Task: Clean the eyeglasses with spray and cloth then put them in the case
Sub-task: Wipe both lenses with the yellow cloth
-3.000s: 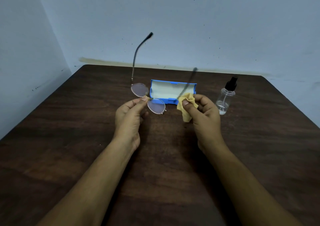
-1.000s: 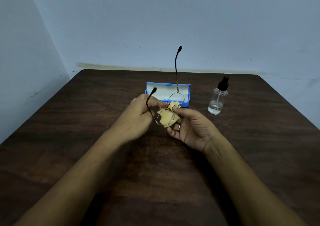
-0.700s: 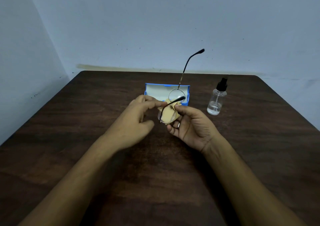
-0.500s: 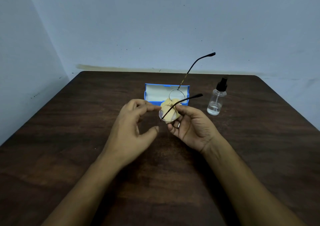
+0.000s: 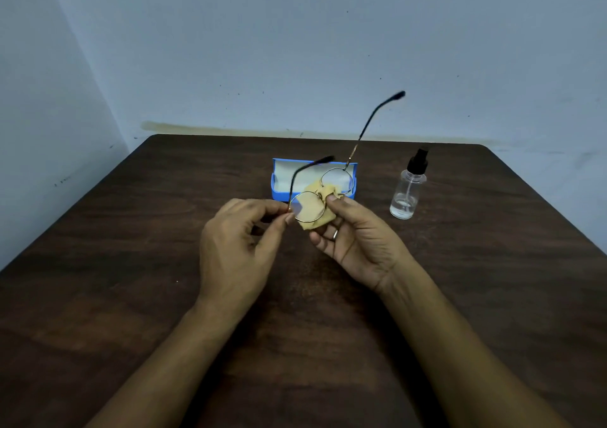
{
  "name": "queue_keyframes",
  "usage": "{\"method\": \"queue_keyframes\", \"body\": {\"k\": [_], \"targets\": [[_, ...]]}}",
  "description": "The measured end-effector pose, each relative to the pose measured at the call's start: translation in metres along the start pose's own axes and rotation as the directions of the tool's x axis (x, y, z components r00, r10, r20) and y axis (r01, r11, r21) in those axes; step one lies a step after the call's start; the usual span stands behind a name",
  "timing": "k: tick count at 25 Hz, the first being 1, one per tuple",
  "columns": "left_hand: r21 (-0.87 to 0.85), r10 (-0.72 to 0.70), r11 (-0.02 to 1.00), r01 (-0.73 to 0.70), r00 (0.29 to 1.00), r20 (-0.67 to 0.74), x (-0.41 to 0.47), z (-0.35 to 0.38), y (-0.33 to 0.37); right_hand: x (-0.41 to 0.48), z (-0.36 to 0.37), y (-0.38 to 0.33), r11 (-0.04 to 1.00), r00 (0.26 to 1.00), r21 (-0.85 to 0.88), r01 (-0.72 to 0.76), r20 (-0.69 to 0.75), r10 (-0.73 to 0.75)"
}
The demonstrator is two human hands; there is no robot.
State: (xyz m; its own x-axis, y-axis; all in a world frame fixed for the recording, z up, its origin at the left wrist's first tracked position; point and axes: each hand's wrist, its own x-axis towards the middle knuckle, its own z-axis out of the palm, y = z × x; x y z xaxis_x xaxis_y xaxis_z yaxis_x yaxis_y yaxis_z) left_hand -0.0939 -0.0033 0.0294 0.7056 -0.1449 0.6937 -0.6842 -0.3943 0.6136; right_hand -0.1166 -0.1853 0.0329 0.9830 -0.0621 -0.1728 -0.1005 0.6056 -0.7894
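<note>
i have the left hand (image 5: 236,243) pinching the eyeglasses (image 5: 338,181) at the near hinge to steady them above the bench (image 5: 131,263). the right hand (image 5: 358,240) grips the yellow cloth (image 5: 325,220) behind one lens, ready for wiping. the open case (image 5: 279,194) waits just beyond.

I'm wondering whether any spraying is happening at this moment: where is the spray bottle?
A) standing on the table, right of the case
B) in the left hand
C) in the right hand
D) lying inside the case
A: the bottle stands upright on the table right of the case, while the left hand pinches the glasses and the right hand holds the cloth.
</note>
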Motion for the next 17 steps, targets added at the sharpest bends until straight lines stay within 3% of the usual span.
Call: {"method": "queue_keyframes", "body": {"k": [8,17], "targets": [[-0.128,-0.079,0.988,0.088,0.994,0.074,-0.001,0.0061,-0.0029,-0.0004,-0.0002,0.0003,0.989,0.991,0.147,-0.037,0.132,0.017],[-0.135,-0.111,0.983,0.121,0.99,0.084,-0.0039,0.005,-0.0034,-0.0004,-0.0015,0.0027,0.992,0.988,0.1,0.077,0.129,-0.09]]}}
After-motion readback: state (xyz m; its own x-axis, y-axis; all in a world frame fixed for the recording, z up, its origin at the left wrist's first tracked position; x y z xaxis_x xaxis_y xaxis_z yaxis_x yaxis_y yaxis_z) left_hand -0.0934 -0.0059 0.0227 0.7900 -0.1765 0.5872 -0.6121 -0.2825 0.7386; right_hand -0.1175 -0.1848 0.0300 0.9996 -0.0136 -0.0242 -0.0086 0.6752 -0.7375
